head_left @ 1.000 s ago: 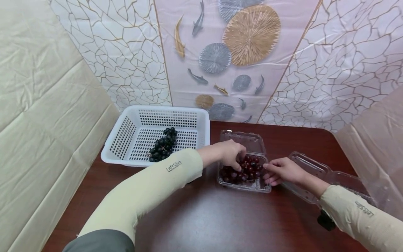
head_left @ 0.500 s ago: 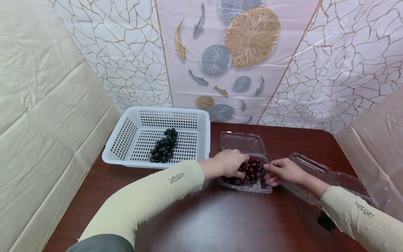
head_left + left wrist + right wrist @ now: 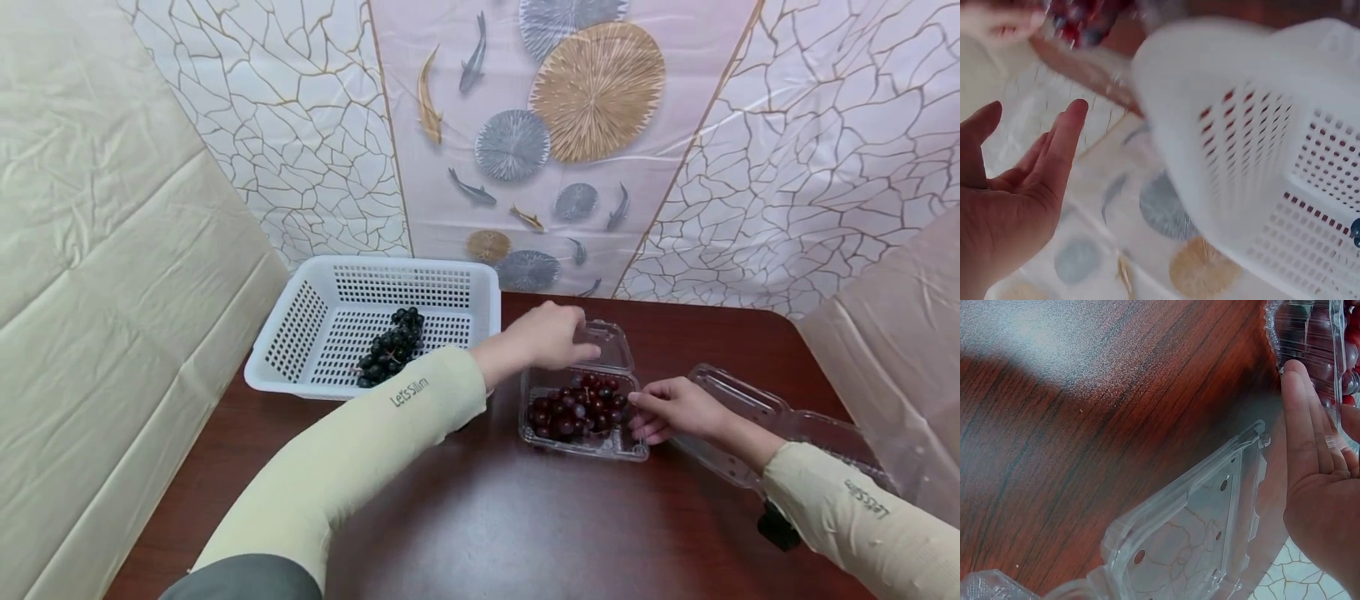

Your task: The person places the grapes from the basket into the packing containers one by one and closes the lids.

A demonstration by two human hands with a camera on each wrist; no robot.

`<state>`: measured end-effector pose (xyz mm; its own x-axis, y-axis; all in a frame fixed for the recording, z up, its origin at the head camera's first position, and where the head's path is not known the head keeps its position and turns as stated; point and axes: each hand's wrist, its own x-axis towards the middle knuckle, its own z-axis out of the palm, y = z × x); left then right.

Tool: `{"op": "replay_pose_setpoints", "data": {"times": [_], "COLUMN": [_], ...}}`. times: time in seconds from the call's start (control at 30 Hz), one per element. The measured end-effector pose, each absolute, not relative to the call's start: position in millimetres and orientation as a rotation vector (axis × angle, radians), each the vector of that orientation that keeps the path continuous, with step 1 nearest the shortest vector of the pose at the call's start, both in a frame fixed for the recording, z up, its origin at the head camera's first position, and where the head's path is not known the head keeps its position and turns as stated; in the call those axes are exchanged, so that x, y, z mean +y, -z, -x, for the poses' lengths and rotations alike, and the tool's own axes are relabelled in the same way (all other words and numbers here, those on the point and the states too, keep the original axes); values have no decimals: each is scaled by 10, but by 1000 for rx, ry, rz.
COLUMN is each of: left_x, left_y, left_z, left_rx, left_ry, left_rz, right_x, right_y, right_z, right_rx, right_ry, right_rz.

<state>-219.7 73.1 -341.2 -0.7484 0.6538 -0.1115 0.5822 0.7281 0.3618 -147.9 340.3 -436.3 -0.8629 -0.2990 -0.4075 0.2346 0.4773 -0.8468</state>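
Grapes [image 3: 562, 417] in clamshell [image 3: 585, 451], roughly left-to-right

Glossy plastic punnet [image 3: 577, 449], smooth plastic basket [image 3: 375, 264], wood-grain table [image 3: 480, 525]

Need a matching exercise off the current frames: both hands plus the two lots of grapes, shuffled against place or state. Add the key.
Things
1. Left hand
2. Red grapes
3. Right hand
4. Dark grapes

Place or state
A. Lying in the white basket
B. Fingers against the side of the clear container nearer the basket
C. Raised, holding nothing
D. Lying inside that same clear container

Pairs: 1-C, 2-D, 3-B, 4-A
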Motion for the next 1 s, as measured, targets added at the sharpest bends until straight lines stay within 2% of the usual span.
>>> {"op": "replay_pose_setpoints", "data": {"times": [0.17, 0.4, 1.0], "left_x": [734, 748, 856], "left_y": [3256, 3331, 3467], "left_z": [2355, 2485, 2738], "left_rx": [2686, 2554, 2267], "left_ry": [-604, -741, -520], "left_rz": [-749, -511, -356], "right_x": [3411, 3431, 3452], "right_y": [4364, 4391, 4422], "right_z": [1473, 1469, 1489], "right_rx": [2228, 2211, 2208], "right_ry": [1377, 1390, 1410], "right_rz": [56, 58, 81]}}
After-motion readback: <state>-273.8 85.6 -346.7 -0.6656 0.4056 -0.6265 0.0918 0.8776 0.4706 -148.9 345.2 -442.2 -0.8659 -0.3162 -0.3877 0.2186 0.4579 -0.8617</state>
